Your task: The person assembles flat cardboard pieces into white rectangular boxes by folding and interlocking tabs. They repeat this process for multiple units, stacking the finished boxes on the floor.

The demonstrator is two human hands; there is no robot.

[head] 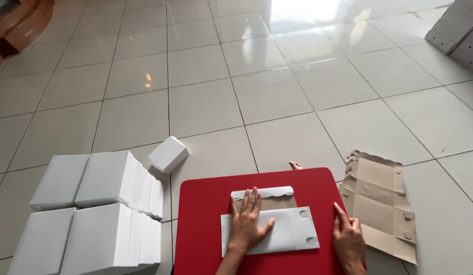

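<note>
Left hand: the left hand [248, 220] lies flat with spread fingers on the white box blank [269, 230]; it presses the sheet down, probably so that the fold stays sharp.
Right hand: the right hand [348, 237] rests open at the right edge of the red board [206, 203], fingers together, holding nothing; whether it touches the blank I cannot tell.
Box blank: thin white card, partly folded, lying in the middle of the board; its scalloped flap [263, 192] shows above the fingers, and two round notches are on its right side.
Red board: smooth, with rounded corners, it gives a firm surface over the tiles.
Brown sheets: unfolded cardboard blanks [382, 203], dull brown side up, lie just beside the board on the right, within easy reach.
White stacks: finished white boxes [101, 214] stand packed in rows on the left; one small box [167, 154] lies apart.
Floor: glossy pale tiles [277, 91].
</note>
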